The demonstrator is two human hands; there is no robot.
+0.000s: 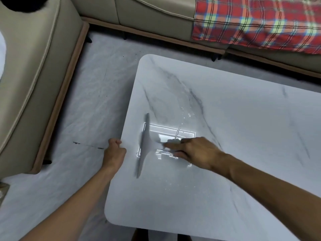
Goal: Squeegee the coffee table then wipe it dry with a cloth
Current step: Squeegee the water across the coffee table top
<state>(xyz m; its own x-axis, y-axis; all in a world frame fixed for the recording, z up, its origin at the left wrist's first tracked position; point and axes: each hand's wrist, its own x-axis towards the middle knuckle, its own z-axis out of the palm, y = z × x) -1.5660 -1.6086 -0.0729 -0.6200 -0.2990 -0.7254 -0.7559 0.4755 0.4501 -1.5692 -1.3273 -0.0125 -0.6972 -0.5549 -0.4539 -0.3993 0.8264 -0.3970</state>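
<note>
The white marble coffee table (234, 136) fills the right half of the view. A grey squeegee (145, 145), blurred by motion, lies with its blade flat on the tabletop near the left edge, its handle running right into my right hand (196, 150), which grips it. My left hand (114, 152) clutches the table's left edge, fingers curled over it. Small water droplets (184, 117) and a thin wet streak show on the surface beyond the squeegee. A bright ceiling-light reflection sits under the tool. No cloth is in sight.
A beige sofa (34, 75) wraps the left and far sides, close to the table. A red plaid blanket (260, 23) covers the sofa at top right. Pale marble-look floor (83, 110) lies between sofa and table.
</note>
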